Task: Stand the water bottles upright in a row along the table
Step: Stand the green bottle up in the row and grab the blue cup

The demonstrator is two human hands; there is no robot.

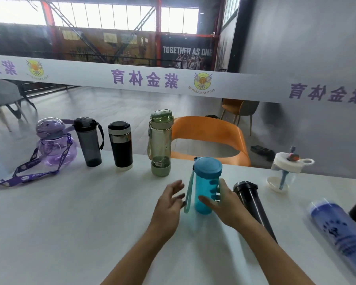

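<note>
Light: bright daylight from high windows (111,15) — blown out to white
Shadows: soft, faint on the white table (70,223)
Blur: blue bottle (335,229) at the table's right edge smeared
Distortion: wide-angle — banner (144,81) bows

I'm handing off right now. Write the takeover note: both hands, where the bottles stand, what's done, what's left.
Right hand: wrapped around the teal bottle, which is upright on the white table.
Left hand: open, empty, beside the teal bottle's strap.
Done: purple round bottle, smoky grey bottle, black flask and green bottle stand in a row along the far edge. The clear straw cup stands far right.
Left: place the teal bottle next to the green one; then stand up the black bottle and blue bottle, both lying down at right.
</note>
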